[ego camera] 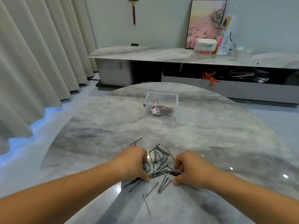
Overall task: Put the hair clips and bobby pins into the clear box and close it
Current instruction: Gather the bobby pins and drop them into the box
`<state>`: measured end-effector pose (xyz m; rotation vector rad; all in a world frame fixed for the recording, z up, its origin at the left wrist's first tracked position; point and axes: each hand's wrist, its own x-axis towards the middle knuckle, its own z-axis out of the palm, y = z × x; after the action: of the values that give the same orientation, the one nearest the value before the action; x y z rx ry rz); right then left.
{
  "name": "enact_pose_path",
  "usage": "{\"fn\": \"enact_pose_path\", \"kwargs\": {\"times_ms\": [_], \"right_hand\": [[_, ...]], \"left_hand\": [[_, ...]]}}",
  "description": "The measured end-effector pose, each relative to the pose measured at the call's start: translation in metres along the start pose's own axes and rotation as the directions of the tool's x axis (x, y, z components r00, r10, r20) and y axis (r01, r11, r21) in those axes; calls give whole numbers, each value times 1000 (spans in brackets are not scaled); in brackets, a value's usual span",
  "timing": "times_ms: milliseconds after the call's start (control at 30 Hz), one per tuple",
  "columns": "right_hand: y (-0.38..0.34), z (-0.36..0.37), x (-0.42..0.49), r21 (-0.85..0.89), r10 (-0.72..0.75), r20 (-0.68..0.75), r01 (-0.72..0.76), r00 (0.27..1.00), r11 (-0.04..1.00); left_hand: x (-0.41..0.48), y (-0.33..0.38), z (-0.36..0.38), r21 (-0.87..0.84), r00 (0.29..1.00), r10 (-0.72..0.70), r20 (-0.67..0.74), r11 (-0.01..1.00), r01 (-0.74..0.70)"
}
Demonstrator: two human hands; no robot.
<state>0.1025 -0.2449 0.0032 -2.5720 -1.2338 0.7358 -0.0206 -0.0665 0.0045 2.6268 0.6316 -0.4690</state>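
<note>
A scattered pile of black bobby pins [159, 165] lies on the near part of the round marble table [100, 126]. My left hand [133, 162] rests curled on the pile's left side, fingers closed on some pins. On the right side, my right hand [191, 169] pinches a bunch of pins between thumb and fingers. Farther back stands the clear box [161, 103], open, with colourful hair clips [159, 109] inside. Its clear lid [194, 117] lies flat on the table just to the box's right.
Loose pins lie apart from the pile: one pair at the far left [136, 141], one near the front edge [146, 204]. Behind the table runs a long marble sideboard [145, 54] with a framed picture [205, 23] and a tissue pack [204, 46]. Curtains [32, 62] hang at left.
</note>
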Motion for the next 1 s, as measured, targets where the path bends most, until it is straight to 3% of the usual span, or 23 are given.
{"fn": "enact_pose_path", "kwargs": {"times_ms": [233,467,667,1000], "right_hand": [[-1,1,-2,60,65,5,-65,998,996],[-2,1,-2,24,6,48,-7,999,1000],[-3,3,-4,4,-2,63,1,998,1000],[1,2,-5,-21,-63,29,64,998,998]], "left_hand": [[-2,5,7,-70,999,46,-20,996,-48],[-2,9,7,-56,998,58,-5,997,-59],[-2,14,5,-59,999,-20,36,998,22],[0,12,4,-183,998,-18,54,983,28]]}}
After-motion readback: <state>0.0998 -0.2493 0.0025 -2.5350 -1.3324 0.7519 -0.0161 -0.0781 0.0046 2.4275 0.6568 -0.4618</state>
